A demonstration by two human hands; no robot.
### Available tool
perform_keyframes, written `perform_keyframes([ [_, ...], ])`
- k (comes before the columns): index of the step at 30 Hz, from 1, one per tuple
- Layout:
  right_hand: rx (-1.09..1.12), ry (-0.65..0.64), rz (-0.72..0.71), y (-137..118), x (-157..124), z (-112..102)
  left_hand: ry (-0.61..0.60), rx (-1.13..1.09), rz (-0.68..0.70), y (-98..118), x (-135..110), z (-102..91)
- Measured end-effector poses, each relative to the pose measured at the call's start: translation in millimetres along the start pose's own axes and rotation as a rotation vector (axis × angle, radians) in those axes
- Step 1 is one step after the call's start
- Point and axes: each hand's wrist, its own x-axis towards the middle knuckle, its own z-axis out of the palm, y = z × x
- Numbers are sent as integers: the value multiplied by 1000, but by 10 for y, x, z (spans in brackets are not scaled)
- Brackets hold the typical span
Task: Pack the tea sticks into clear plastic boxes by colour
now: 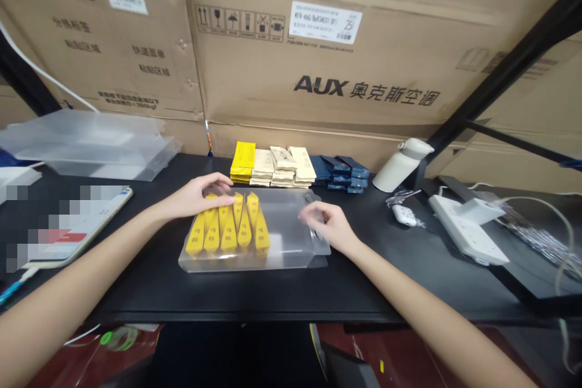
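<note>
A clear plastic box (291, 242) lies on the black table in front of me. A row of yellow packets (228, 233) with dark print fills its left part; the right part shows bare plastic. My left hand (200, 195) is at the box's back left corner, thumb over the packets and fingers behind the back edge, closed loosely on the box. At the right end, where clear flaps (321, 245) stick out, my right hand (330, 224) has its fingers bent over the box. Those fingertips are blurred, and whether they grip a flap does not show.
Behind the box are stacked yellow packets (243, 157), cream packets (284, 167) and dark blue packets (343, 173). A white bottle (398, 167), earphone case (404, 215) and power strip (468, 230) stand right. Left are plastic sheets (104, 139) and a phone (86, 224). Cartons (386, 30) wall the back.
</note>
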Motion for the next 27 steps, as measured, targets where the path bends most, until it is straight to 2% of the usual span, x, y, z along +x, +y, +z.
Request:
perform_keyframes([
  [3,20,193,48,52,43,-59,183,-5,5,2,150,-50],
  [5,30,271,63,82,65,-100,234,62,23,1,290,-93],
  [7,32,302,64,111,80,-137,212,218,79,-12,441,-128],
  [11,-10,263,35,157,91,-178,84,611,237,-37,691,-147],
  [17,-58,239,-9,175,88,-190,-23,919,280,72,813,-162],
  [23,-73,239,-25,149,85,-184,-42,1000,294,177,892,-127],
  [27,-89,244,-24,144,91,-195,17,1029,246,237,920,-172],
])
